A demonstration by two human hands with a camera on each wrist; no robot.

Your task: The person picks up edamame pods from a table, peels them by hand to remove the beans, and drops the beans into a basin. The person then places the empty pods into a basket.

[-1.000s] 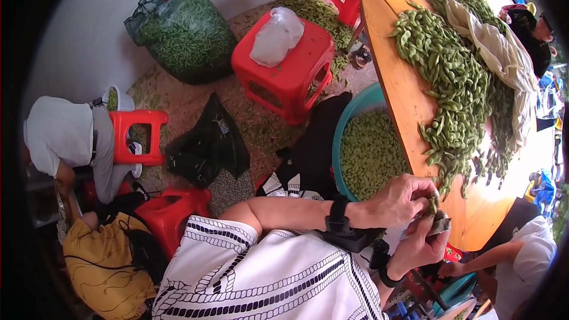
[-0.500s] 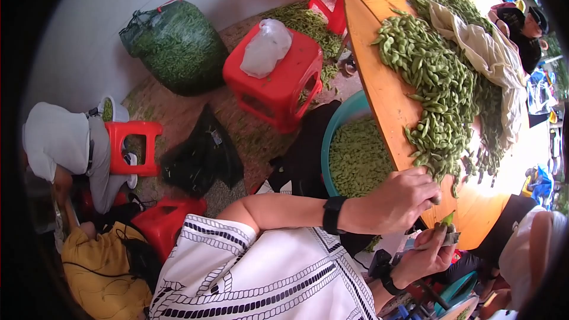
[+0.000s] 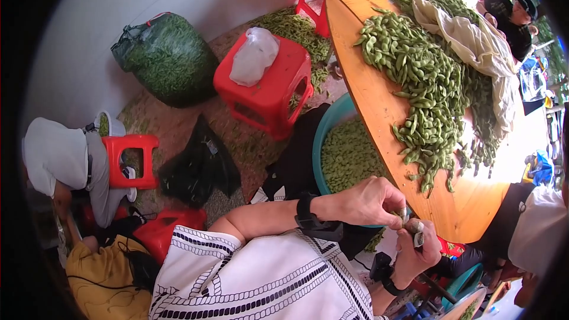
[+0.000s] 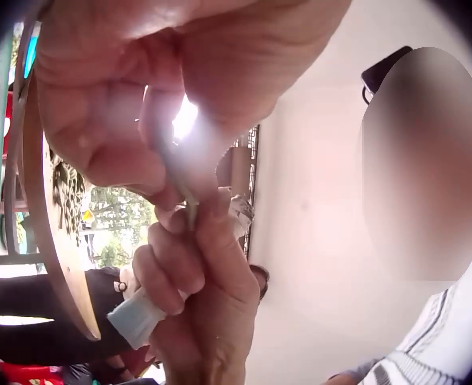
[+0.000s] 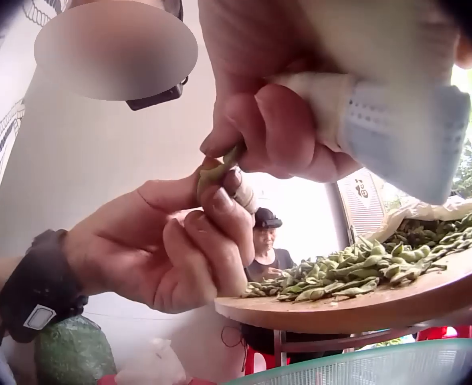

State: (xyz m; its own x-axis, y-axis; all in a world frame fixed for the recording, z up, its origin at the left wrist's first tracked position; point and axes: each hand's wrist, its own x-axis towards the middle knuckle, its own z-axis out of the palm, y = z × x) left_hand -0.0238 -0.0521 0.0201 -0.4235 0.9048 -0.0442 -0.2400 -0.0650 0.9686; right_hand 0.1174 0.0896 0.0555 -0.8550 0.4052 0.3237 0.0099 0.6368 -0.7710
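Observation:
Both hands meet over the near table edge, at a green soybean pod (image 5: 212, 175). My left hand (image 3: 368, 201) pinches the pod between thumb and forefinger, the other fingers curled. From the opposite side, my right hand (image 3: 416, 253) pinches its other end. A light-blue and white strip (image 5: 404, 132) is wrapped about a right-hand finger and sticks out past it. A pale wrap (image 5: 246, 192) also shows at a left fingertip. Beyond them, a heap of soybean pods (image 3: 415, 77) lies on the wooden table (image 3: 361, 89). Shelled beans (image 3: 349, 157) fill a teal basin (image 3: 318, 160) beneath the left forearm.
A cream cloth (image 3: 468, 38) lies across the heap. On the floor stand a red stool (image 3: 284, 62) carrying a white plastic bag (image 3: 255, 56), a full green mesh bag (image 3: 172, 59), and a black bag (image 3: 198, 163). People sit at left and right; a red stool (image 3: 151, 160) stands at left.
Half a second ago my left hand was apart, by the pods, while the right held one up. Now the hands have come together on the pod. The whole view has shifted.

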